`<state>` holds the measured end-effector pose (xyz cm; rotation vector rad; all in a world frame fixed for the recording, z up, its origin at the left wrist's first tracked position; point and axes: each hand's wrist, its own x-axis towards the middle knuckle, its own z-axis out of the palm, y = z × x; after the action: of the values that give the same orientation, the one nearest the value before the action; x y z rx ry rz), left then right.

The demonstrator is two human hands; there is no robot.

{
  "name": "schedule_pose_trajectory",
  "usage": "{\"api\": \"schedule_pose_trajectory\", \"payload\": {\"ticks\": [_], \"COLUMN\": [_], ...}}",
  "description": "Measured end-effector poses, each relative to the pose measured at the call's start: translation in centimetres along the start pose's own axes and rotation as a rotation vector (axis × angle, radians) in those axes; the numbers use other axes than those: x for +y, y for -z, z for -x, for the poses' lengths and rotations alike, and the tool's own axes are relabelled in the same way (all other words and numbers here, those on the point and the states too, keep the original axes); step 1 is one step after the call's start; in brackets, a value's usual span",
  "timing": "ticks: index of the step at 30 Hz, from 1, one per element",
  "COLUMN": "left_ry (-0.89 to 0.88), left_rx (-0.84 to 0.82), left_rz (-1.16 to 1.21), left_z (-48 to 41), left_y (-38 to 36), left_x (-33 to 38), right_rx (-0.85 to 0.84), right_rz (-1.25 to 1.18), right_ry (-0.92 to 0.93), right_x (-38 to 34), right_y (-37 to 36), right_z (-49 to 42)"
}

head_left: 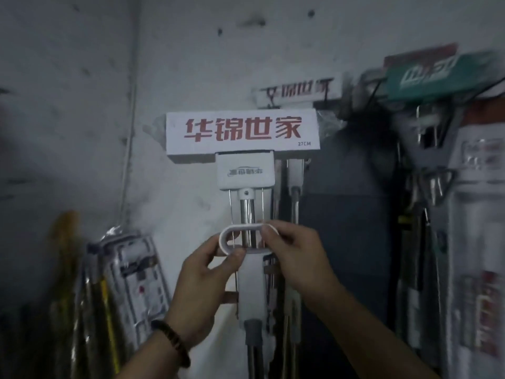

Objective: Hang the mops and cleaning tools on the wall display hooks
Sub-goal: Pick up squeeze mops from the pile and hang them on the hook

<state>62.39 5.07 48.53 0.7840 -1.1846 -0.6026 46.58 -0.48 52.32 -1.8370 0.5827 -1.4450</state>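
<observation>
Two bare forearms fill six o'clock, a beaded bracelet (pixel 172 340) on the left wrist. Fingers (pixel 235 254) first: the left hand (pixel 205 274) pinches the nine o'clock end of the white oval pull handle (pixel 243 227), thumb on the front. The right hand (pixel 297 258) pinches the three o'clock end, curled over the top. Both are clamped on, nothing loose. That handle rides the steel shaft (pixel 247 214) of the sponge mop (pixel 241 132), dead centre, head up at twelve o'clock, close against the wall (pixel 191 50). Is the head on a hook? Cannot tell, it's hidden behind. At one to three o'clock a second mop (pixel 295 170) and a green-labelled tool (pixel 437 75) already hang. At eight o'clock packaged tools (pixel 136 274) lean, probably waiting. Partway, I'd say.
</observation>
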Motion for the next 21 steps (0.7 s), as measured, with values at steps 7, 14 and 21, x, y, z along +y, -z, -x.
{"api": "schedule_pose_trajectory", "payload": {"ticks": [7, 14, 21], "left_ry": [-0.146, -0.166, -0.133], "left_rx": [-0.066, -0.12, -0.128], "left_rz": [-0.003, 0.056, 0.071], "left_z": [-10.2, -20.4, -27.1], "left_y": [-5.4, -9.7, -12.6], "left_x": [5.1, 8.3, 6.7], "right_rx": [0.08, 0.145, 0.305], "right_rz": [0.088, 0.154, 0.245], "right_ry": [0.1, 0.177, 0.18], "right_x": [-5.3, -8.9, -6.2], "right_y": [4.4, 8.2, 10.3], "right_z": [-10.7, -20.6, -28.7]}}
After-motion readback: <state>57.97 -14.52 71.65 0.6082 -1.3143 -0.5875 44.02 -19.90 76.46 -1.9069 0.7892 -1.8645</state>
